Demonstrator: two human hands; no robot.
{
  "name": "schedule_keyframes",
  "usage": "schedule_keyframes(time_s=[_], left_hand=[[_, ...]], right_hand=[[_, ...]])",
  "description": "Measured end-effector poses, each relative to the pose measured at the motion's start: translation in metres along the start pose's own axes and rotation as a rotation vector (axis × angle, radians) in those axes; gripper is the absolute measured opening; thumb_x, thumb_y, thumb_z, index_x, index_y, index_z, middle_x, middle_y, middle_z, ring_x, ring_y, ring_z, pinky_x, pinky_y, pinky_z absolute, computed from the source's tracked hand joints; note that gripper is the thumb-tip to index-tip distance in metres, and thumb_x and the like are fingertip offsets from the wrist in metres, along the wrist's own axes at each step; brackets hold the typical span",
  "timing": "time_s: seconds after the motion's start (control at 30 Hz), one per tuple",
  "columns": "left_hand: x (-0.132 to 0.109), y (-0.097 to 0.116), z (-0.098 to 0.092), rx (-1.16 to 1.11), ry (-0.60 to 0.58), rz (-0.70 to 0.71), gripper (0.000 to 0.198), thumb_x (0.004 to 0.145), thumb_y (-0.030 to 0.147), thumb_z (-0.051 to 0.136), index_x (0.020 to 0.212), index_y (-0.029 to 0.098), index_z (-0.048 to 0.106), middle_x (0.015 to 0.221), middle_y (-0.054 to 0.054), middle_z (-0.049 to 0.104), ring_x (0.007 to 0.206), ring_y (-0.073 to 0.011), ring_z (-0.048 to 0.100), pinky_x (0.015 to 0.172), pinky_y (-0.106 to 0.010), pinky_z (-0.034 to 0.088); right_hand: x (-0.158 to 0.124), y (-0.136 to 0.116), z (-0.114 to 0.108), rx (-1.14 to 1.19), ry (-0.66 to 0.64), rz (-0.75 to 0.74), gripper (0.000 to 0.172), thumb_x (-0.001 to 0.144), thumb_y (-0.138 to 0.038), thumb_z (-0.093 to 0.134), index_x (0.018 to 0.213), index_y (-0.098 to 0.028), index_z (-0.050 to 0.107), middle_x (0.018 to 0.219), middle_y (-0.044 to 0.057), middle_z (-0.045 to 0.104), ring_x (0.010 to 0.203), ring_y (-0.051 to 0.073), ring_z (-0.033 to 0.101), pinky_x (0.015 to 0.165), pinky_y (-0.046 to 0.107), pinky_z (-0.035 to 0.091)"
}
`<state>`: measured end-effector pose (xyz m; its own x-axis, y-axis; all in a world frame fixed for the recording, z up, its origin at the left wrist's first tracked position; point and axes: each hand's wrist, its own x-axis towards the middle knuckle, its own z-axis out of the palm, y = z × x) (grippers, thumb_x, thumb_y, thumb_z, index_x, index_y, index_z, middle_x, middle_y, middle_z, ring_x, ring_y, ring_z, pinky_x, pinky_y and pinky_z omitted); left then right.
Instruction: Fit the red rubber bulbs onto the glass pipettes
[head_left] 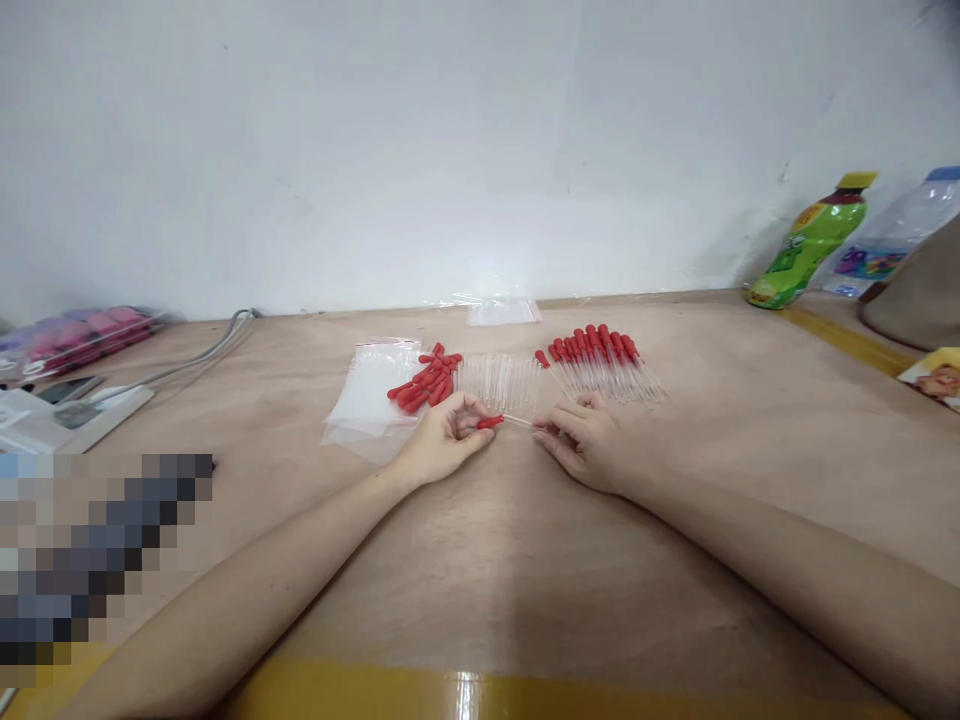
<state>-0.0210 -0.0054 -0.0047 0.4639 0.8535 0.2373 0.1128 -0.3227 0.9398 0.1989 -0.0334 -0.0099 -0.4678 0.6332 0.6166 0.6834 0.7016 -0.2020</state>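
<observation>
My left hand (442, 445) pinches a red bulb (490, 422) onto the glass tube (517, 421) clamped in my right hand (581, 445), low over the table (480, 560). Capped droppers (600, 360) lie finished at right; loose bulbs (427, 380) and bare tubes (502, 380) wait.

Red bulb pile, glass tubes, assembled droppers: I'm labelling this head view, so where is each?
Red bulb pile (427, 382): head view, middle of the heap.
Glass tubes (501, 382): head view, middle of the clear row.
Assembled droppers (600, 348): head view, on their red bulbs.
</observation>
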Motion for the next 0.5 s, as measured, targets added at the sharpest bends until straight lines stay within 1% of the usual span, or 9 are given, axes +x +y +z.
schedule_keyframes(time_s=[0.1,0.2,0.4,0.5], left_hand=[[0.001,-0.001,0.001,0.087,0.021,-0.020,0.025,0.071,0.028,0.064,0.091,0.016,0.055,0.088,-0.005,0.064,0.082,-0.0146,0.061,0.075,-0.027,0.047],[0.000,0.000,0.001,0.191,0.018,-0.042,0.024,0.072,0.034,0.062,0.087,0.015,0.061,0.084,-0.004,0.067,0.078,-0.0162,0.062,0.071,-0.027,0.048],[-0.002,0.003,-0.002,0.393,0.006,0.060,0.022,0.073,0.036,0.060,0.082,0.017,0.067,0.075,-0.003,0.067,0.067,-0.0143,0.060,0.061,-0.024,0.046],[-0.004,0.007,-0.001,0.450,-0.038,0.106,0.020,0.075,0.035,0.059,0.083,0.018,0.067,0.076,-0.003,0.067,0.068,-0.0145,0.060,0.062,-0.024,0.045]], right_hand=[[0.001,-0.002,-0.001,0.019,-0.016,-0.017,0.016,0.085,-0.026,0.044,0.083,-0.017,0.057,0.071,0.001,0.061,0.061,0.011,0.051,0.073,0.030,0.030],[0.002,-0.003,-0.003,0.043,-0.054,-0.025,0.018,0.085,-0.025,0.044,0.078,-0.017,0.058,0.067,0.001,0.059,0.061,0.011,0.049,0.070,0.029,0.030],[0.004,0.001,-0.006,0.161,-0.107,-0.007,0.016,0.085,-0.025,0.046,0.087,-0.020,0.061,0.074,0.000,0.062,0.065,0.011,0.052,0.072,0.029,0.029],[0.006,0.002,-0.011,0.158,-0.166,0.012,0.019,0.086,-0.027,0.045,0.087,-0.021,0.063,0.072,0.000,0.062,0.064,0.011,0.052,0.071,0.030,0.029]])
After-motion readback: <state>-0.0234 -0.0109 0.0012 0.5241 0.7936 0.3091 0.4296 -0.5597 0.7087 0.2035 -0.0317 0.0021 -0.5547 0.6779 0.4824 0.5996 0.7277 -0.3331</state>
